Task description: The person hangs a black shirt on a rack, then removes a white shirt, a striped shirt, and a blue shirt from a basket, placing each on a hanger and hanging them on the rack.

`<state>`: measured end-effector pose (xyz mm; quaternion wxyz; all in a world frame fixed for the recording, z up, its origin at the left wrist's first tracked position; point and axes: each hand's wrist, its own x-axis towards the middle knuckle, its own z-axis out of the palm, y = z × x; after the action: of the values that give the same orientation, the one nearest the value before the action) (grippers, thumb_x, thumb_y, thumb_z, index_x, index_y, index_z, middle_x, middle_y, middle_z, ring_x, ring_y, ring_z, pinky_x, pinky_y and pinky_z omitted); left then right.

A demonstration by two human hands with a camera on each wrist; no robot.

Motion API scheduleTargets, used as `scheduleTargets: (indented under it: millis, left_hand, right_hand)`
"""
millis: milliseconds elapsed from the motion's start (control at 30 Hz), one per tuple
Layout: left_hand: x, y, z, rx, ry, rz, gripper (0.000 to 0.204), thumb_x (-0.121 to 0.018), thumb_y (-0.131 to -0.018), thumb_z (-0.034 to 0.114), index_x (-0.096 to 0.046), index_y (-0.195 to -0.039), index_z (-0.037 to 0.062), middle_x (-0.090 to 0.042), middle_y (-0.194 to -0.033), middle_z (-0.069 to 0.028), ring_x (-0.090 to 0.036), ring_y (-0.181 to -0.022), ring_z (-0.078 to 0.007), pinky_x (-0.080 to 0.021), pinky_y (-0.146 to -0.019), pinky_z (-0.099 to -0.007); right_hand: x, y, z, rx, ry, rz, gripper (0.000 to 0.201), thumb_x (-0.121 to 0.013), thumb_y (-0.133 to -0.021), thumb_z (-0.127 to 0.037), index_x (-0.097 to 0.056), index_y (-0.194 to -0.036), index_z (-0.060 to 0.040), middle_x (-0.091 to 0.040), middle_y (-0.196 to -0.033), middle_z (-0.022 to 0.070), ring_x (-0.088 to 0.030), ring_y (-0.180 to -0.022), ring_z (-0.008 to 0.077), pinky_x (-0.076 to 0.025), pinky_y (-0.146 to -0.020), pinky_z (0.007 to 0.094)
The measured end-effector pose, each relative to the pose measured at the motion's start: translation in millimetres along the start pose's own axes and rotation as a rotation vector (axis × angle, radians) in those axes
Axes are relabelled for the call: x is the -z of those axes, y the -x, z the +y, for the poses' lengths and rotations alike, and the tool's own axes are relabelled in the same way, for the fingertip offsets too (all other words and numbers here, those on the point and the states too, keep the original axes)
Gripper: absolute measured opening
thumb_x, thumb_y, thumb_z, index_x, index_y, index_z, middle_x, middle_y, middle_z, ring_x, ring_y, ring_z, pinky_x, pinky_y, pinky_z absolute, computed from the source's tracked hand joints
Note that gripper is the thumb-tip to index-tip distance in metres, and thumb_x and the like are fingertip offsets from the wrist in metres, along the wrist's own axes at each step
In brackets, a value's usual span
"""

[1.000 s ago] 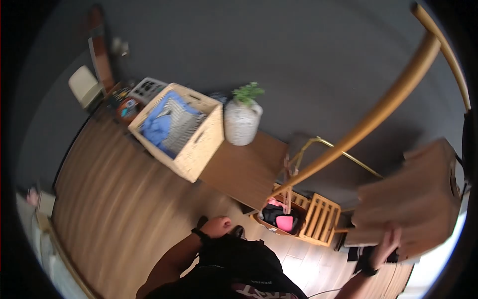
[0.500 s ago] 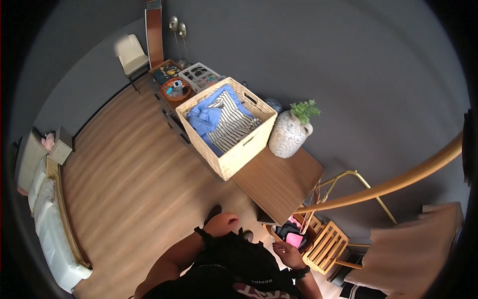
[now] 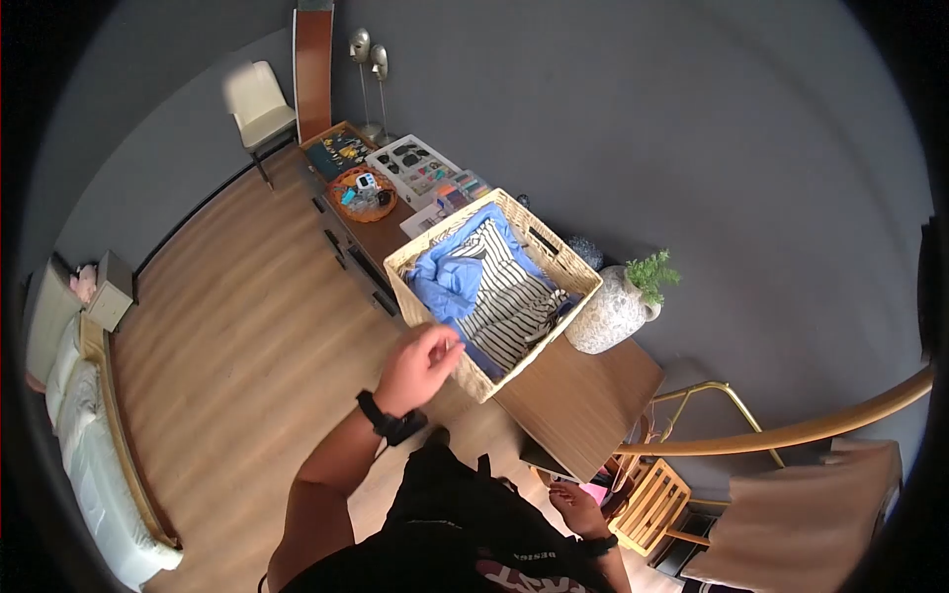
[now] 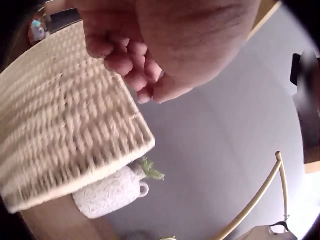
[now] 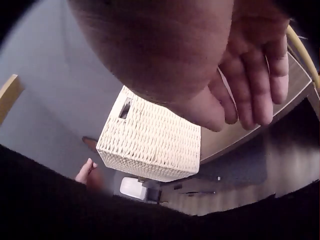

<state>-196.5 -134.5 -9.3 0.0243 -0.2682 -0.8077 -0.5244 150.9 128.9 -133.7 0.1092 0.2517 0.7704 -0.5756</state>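
A pale woven basket [image 4: 65, 115] stands on a long brown cabinet [image 3: 588, 405]. Inside it lie a blue garment [image 3: 445, 285] and a black-and-white striped one [image 3: 499, 301]. My left hand [image 3: 419, 368] is raised at the basket's near corner, fingers loosely bent and holding nothing; it overlaps the rim in the head view. Lower down, my right hand [image 3: 579, 509] hangs near the cabinet's end. In the right wrist view its fingers [image 5: 252, 85] are extended, with nothing in them.
Behind the basket are a grey-white vase [image 3: 605, 311] with a green plant [image 3: 649, 275]. Farther along sit an orange basket [image 3: 362, 194] and a white display tray [image 3: 415, 166]. At right, a wooden rail [image 3: 791, 433] curves above a slatted stool [image 3: 652, 504] and a hanging brown garment [image 3: 806, 519].
My right hand has left the brown garment and come back toward my body. My left hand has risen from my waist to the basket. The head view has turned left.
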Motion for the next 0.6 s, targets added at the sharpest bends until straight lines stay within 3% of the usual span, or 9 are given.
scheduleTargets:
  millis: [133,233,333,467,533,600]
  left_hand:
    - [12,-74,-19,-0.258,-0.224,-0.156,0.023,-0.075,-0.088,0.014,-0.067,-0.107,0.0045,-0.066,-0.098,-0.0104,-0.066,-0.091,-0.0298,-0.052,-0.080,-0.0391]
    - [7,-105,-17,-0.319,-0.302,-0.353,0.027,-0.074,-0.089,0.020,-0.067,-0.111,0.0056,-0.065,-0.106,-0.0113,-0.065,-0.100,-0.0325,-0.052,-0.088,-0.0408]
    - [-15,-127,-11,-0.342,-0.258,-0.577,0.033,-0.073,-0.089,0.025,-0.066,-0.116,0.0063,-0.064,-0.113,-0.0127,-0.064,-0.106,-0.0334,-0.051,-0.094,-0.0420]
    - [-48,-143,6,-0.329,-0.352,-0.877,0.050,-0.068,-0.092,0.038,-0.060,-0.129,0.0057,-0.063,-0.121,-0.0168,-0.063,-0.114,-0.0367,-0.051,-0.097,-0.0448]
    - [-67,-145,6,-0.365,-0.391,-0.927,0.053,-0.060,-0.098,0.045,-0.058,-0.129,0.0021,-0.063,-0.125,-0.0222,-0.062,-0.116,-0.0397,-0.051,-0.095,-0.0477]
    - [-86,-149,4,-0.280,-0.403,-0.994,0.054,-0.057,-0.099,0.047,-0.058,-0.126,0.0007,-0.066,-0.118,-0.0248,-0.064,-0.112,-0.0418,-0.052,-0.093,-0.0493]
  right_hand:
    - [-13,1,-3,-0.065,0.019,0.117,0.030,-0.069,-0.097,-0.014,-0.066,-0.123,0.0018,-0.073,-0.108,0.0101,-0.069,-0.101,0.0162,-0.054,-0.091,0.0301]
    - [-20,9,-26,-0.097,0.033,0.235,0.028,-0.070,-0.096,-0.014,-0.068,-0.119,0.0020,-0.074,-0.106,0.0102,-0.069,-0.099,0.0163,-0.054,-0.090,0.0300]
    - [-35,15,-23,-0.131,-0.005,0.356,0.027,-0.069,-0.096,-0.014,-0.069,-0.117,0.0030,-0.075,-0.104,0.0107,-0.070,-0.098,0.0166,-0.054,-0.089,0.0299]
    - [-65,22,-25,-0.186,-0.051,0.376,0.029,-0.069,-0.096,-0.015,-0.068,-0.118,0.0042,-0.074,-0.105,0.0120,-0.070,-0.099,0.0170,-0.054,-0.089,0.0292]
    - [-78,26,-29,-0.172,-0.099,0.394,0.031,-0.069,-0.097,-0.016,-0.067,-0.120,0.0044,-0.074,-0.107,0.0122,-0.070,-0.100,0.0168,-0.054,-0.089,0.0290]
    - [-89,31,-25,-0.184,-0.146,0.424,0.031,-0.069,-0.097,-0.016,-0.067,-0.121,0.0043,-0.074,-0.108,0.0122,-0.070,-0.100,0.0168,-0.054,-0.089,0.0290]
